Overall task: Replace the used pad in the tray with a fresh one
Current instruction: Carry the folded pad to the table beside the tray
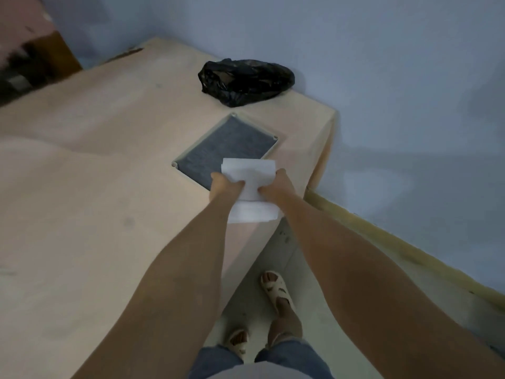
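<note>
At far left we see a dark wooden piece (54,50) against the wall. The wide beige surface (95,160) fills the left and middle. On it lies the tray (232,144) with its dark grey inside, and beyond that a black plastic bag (246,80). Our left hand (225,184) and right hand (273,184) each close their grip on the folded white pad (250,176), held over the tray's near corner. Pale blue walls (382,91) close the right side, above grey floor (300,269).
</note>
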The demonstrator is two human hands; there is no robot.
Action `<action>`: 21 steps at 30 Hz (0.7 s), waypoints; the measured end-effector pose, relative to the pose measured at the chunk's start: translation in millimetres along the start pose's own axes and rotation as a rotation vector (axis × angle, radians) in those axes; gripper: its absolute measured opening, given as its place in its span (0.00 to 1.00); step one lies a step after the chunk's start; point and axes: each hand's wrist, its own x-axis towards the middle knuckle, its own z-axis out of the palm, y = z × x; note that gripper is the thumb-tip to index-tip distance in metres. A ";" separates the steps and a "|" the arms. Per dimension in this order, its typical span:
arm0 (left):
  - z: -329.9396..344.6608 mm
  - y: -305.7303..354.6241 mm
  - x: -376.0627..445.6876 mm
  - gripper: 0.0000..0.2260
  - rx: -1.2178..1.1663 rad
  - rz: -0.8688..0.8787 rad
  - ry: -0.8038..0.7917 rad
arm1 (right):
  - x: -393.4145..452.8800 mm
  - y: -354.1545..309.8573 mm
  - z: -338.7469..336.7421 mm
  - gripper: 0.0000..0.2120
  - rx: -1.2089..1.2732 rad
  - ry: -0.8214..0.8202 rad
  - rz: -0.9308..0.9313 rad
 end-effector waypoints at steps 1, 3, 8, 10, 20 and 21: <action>-0.6 3.5 8.8 0.34 0.003 -0.012 0.026 | 10.7 -5.2 -0.1 0.32 0.004 -0.015 -0.028; -2.4 12.8 27.7 0.35 -0.019 -0.051 0.072 | 34.1 -17.0 -0.2 0.31 0.005 -0.047 -0.099; -2.8 42.4 67.0 0.36 -0.137 -0.164 0.193 | 98.0 -51.7 -7.7 0.31 -0.084 -0.143 -0.149; 2.1 52.4 78.9 0.35 -0.166 -0.201 0.234 | 120.5 -62.2 -13.4 0.33 -0.121 -0.189 -0.182; -12.4 36.1 89.9 0.29 -0.317 -0.288 0.518 | 158.7 -100.0 14.3 0.31 -0.377 -0.429 -0.401; -18.3 29.8 87.2 0.28 -0.322 -0.297 0.545 | 155.3 -104.0 22.6 0.30 -0.389 -0.458 -0.419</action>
